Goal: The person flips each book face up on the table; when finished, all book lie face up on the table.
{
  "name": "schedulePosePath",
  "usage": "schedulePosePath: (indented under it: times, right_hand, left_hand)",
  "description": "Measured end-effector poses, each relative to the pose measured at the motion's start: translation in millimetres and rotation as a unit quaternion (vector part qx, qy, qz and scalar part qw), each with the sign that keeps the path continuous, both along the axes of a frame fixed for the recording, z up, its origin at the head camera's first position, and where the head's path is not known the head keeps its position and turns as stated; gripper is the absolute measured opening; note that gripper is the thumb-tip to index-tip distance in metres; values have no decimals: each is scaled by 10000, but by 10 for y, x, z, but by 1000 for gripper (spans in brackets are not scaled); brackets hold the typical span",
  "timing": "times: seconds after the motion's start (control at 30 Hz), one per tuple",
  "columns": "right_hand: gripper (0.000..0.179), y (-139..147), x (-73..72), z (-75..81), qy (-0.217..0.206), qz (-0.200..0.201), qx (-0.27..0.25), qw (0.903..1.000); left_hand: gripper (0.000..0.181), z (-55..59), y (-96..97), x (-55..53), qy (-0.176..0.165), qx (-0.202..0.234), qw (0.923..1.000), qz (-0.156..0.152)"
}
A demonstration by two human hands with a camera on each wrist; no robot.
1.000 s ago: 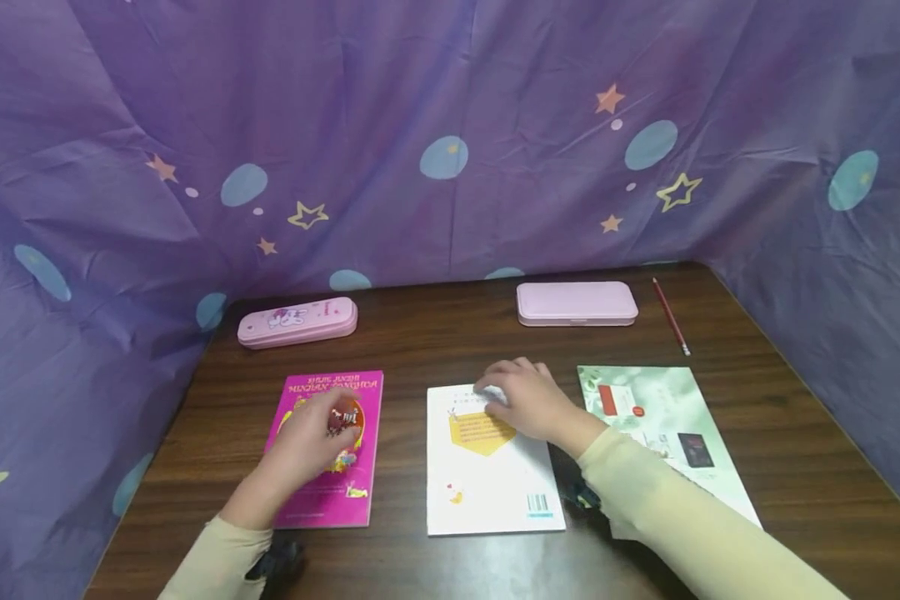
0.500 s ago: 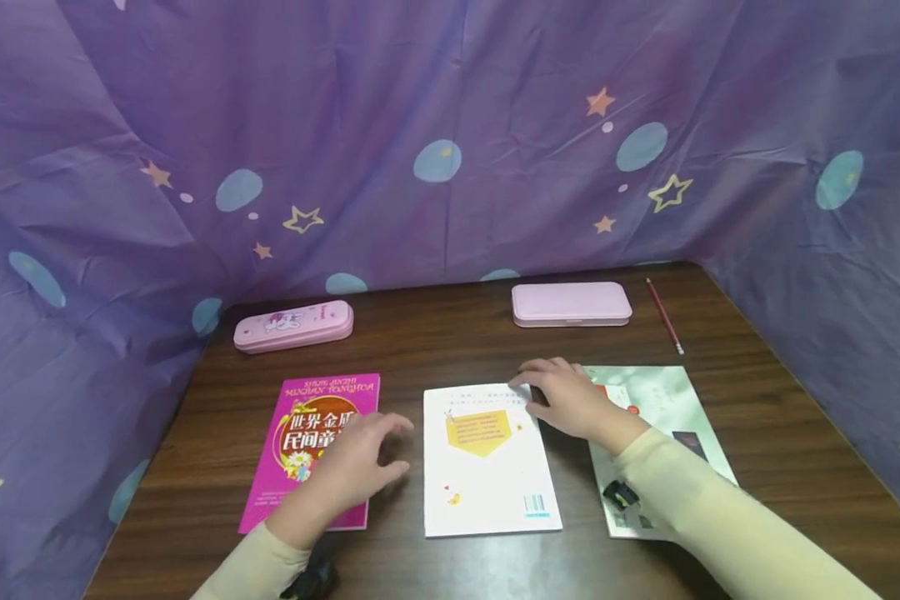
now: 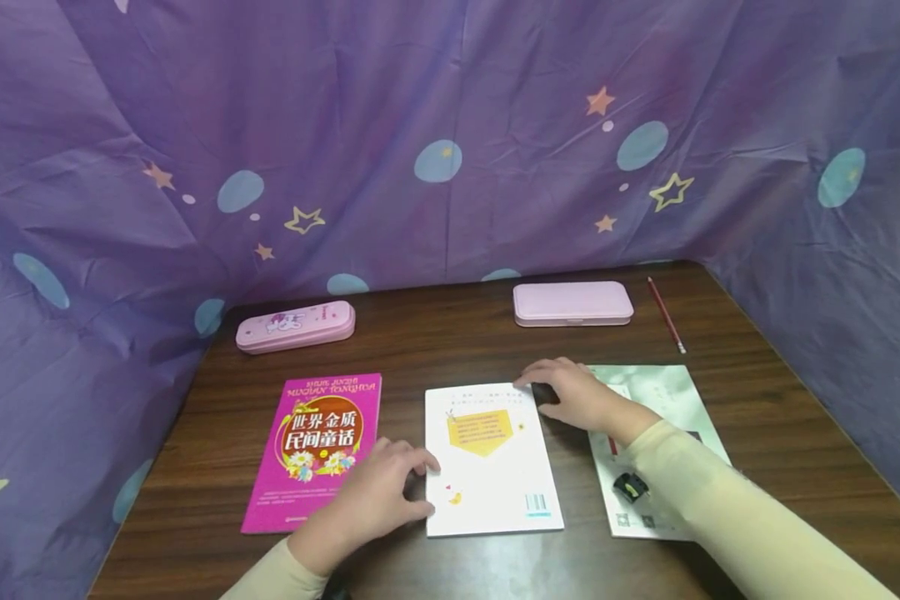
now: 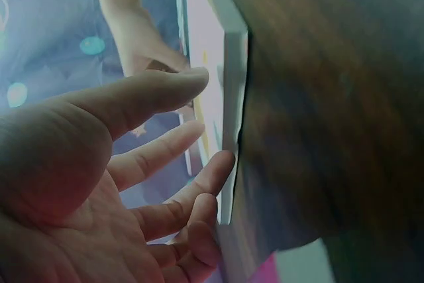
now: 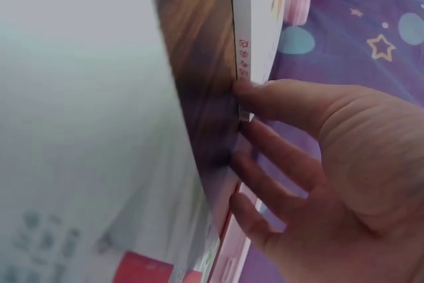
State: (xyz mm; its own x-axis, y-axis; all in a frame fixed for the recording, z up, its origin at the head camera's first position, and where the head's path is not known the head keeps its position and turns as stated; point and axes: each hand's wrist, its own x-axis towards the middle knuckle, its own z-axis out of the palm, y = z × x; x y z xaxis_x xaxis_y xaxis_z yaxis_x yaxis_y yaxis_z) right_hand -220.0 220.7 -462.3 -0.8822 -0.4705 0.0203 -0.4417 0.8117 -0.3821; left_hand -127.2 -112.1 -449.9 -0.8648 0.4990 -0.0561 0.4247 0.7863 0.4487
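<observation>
A white book lies flat on the table, a yellow panel and a barcode on its cover. My left hand is at the book's left edge, thumb and fingers spread apart; in the left wrist view a fingertip touches that edge. At the far right corner is my right hand. Its thumb touches the book's spine near the corner, with the other fingers loosely bent past the top edge in the right wrist view. A magenta book lies left of the white one. A pale green book lies under my right forearm.
A pink pencil case with a rabbit picture sits at the back left. Farther right are a plain pink pencil case and a red pencil. Purple star-patterned cloth hangs behind and beside the wooden table.
My left hand has moved right from over the magenta book to the white book's left edge. My right hand has shifted right from the white book's cover to its far right corner.
</observation>
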Motion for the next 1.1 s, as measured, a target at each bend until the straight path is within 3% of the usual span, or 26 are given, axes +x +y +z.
schedulePosePath:
  times: [0.3,0.53,0.67,0.9,1.1]
  right_hand:
    - [43,39,-65,-62,59,263,-217,9994]
    - [42,22,-90,-78,-266,-18,-486,9985]
    - [41,17,-102,-58,-159,-31,-599,9981]
    - [39,48,-124,-65,209,150,-379,9990]
    - [37,85,-129,-77,140,155,-288,9994]
  left_hand:
    - [44,-37,26,51,-166,-74,9998,-3]
    - [48,-50,20,54,-407,117,9991,104]
    - [46,-65,18,42,-503,291,9982,142]
    - [44,-74,3,38,-516,352,9980,121]
    - [35,-63,-11,82,-621,270,9977,71]
